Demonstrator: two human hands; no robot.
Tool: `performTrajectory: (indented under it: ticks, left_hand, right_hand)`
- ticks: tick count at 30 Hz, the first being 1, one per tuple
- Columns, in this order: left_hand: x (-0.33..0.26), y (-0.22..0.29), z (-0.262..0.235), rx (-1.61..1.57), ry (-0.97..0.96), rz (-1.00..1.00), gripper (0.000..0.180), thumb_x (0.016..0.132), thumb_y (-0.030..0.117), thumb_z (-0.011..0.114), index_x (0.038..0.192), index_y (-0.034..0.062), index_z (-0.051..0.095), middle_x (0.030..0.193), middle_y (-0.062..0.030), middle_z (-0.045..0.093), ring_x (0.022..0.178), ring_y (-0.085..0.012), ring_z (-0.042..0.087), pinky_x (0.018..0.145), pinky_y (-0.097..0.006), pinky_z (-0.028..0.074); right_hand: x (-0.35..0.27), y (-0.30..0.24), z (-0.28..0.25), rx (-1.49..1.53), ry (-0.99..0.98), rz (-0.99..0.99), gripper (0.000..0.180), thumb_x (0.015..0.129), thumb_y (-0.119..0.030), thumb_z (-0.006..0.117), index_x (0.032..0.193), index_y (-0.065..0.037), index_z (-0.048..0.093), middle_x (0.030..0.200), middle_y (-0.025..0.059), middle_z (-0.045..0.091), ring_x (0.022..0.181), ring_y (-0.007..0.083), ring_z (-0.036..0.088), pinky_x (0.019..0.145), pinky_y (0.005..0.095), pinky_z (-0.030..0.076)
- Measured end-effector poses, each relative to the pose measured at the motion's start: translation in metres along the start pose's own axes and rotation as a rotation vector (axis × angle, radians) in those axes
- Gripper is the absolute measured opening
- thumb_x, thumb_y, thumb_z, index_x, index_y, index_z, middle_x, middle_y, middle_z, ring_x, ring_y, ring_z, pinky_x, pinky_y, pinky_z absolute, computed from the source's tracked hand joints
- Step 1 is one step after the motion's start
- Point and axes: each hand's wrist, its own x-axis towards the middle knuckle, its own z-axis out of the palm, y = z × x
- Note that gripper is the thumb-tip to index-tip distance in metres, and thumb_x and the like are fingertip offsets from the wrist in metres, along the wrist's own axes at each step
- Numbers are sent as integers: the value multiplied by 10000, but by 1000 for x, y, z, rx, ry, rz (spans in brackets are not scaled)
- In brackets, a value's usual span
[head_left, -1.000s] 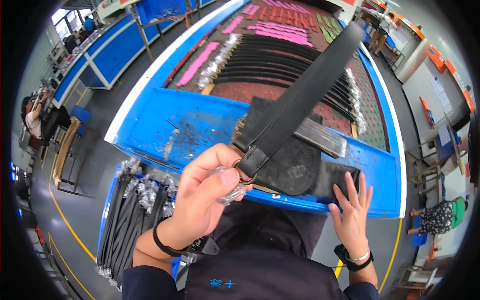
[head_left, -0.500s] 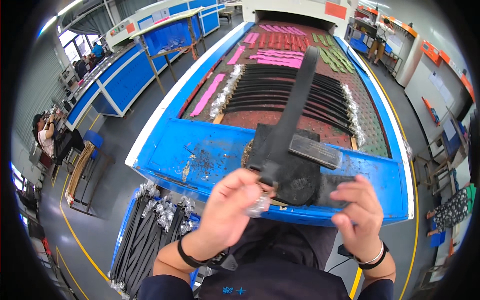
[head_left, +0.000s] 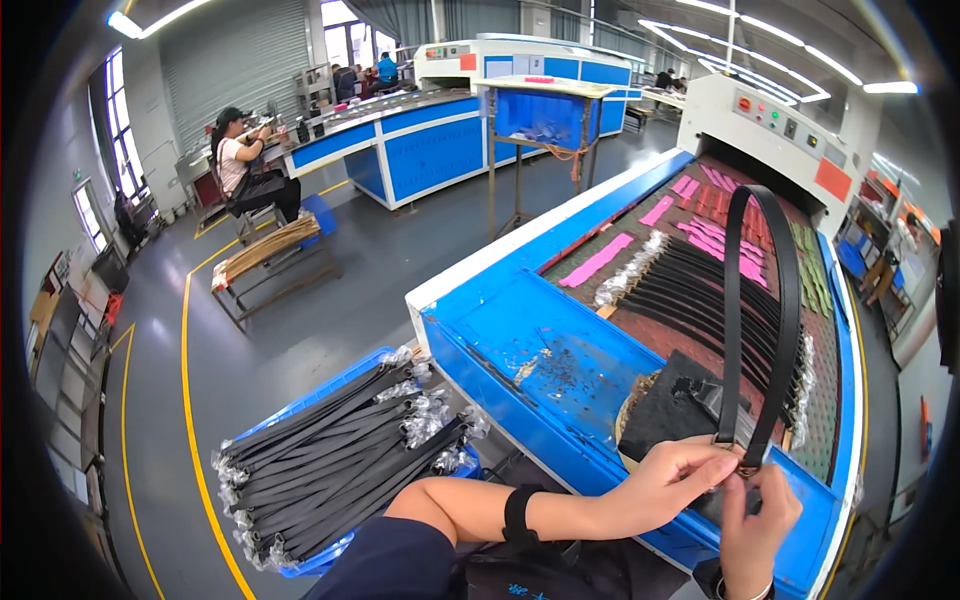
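Observation:
A black strap [head_left: 789, 290] stands up in a tall loop, its two ends brought together low down. My left hand [head_left: 680, 480] pinches one end beside a small metal fitting. Close against it on the right, my right hand [head_left: 760, 520] grips the other end with its fingers closed. Beneath the loop lies a dark square pad [head_left: 655, 415], partly covered by my left hand, with a dark block on top. Beyond, a row of black straps [head_left: 690, 290] with clear plastic-wrapped ends rests on the conveyor.
A blue crate [head_left: 318, 388] heaped with black straps [head_left: 340, 460] sits at lower left, beside the blue machine table [head_left: 490, 310]. Pink strips [head_left: 600, 262], red and green ones lie farther up the conveyor. A seated person [head_left: 245, 165] and a wooden-topped bench [head_left: 265, 250] are left.
The view has swung left, bringing the crate fully in. The strap, earlier stretched away from me, is now folded into a loop, and my right hand has come over to join my left.

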Motion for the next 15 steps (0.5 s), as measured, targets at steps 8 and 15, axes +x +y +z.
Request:
performTrajectory:
  ticks: [8,15]
  left_hand:
    - [24,59,-64,1011,83,255,139,842,2,491,912,21,609,822,-80,574,725,-162,552,647,-274,427]
    - [61,81,-95,1267,78,341,170,784,-78,424,858,-13,562,768,-110,529,663,-197,536,617,-284,430]
  right_hand:
    - [12,80,-61,-292,108,213,175,791,-36,574,695,17,437,582,130,431,507,246,414,500,314,354]
    - [25,146,-83,-419,-49,262,172,766,-110,579,690,17,493,597,173,488,568,330,515,531,362,396]
